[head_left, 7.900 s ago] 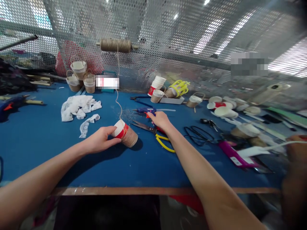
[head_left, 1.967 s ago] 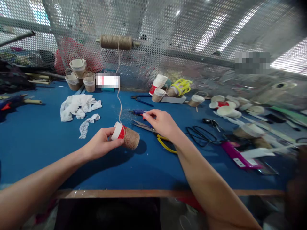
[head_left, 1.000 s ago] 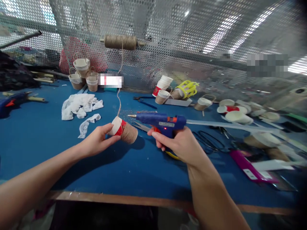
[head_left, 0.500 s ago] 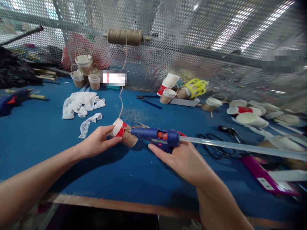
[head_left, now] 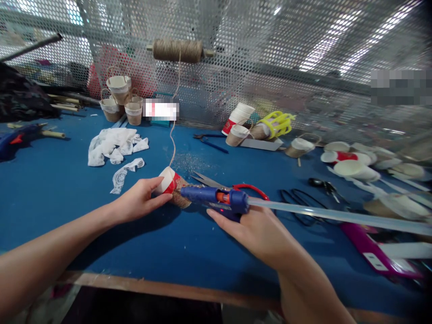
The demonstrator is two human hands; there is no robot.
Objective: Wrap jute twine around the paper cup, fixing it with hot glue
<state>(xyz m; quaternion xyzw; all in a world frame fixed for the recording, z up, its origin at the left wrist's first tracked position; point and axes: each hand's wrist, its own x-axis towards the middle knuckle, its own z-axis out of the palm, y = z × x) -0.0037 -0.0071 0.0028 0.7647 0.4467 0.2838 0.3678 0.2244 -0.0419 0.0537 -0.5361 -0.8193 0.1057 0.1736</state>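
My left hand (head_left: 143, 198) pinches the white rim end of a red-and-white paper cup (head_left: 168, 181), which lies tilted above the table. Brown twine is wound around the cup's lower part, and a loose strand of twine (head_left: 173, 146) runs from it up to a spool (head_left: 177, 50). In my right hand (head_left: 256, 227) is a blue hot glue gun (head_left: 216, 196), with a long clear glue stick (head_left: 324, 213) coming out of its back. The gun's nozzle is at the cup's twine-wrapped side. Behind the gun lie scissors (head_left: 249, 186) with red handles, partly covered.
Small twine-wrapped buckets (head_left: 119, 92) stand at the back left, near crumpled white lace (head_left: 113, 144). Pliers (head_left: 212, 141), stacked paper cups (head_left: 238, 117) and a yellow plastic piece (head_left: 278, 123) lie farther back. At right are loose cups (head_left: 354, 170), a black cable and a purple power strip (head_left: 378, 252).
The glue gun has shifted slightly left and its rear end has dropped a little, so more of the scissors shows. My left hand keeps hold of the cup in nearly the same place.
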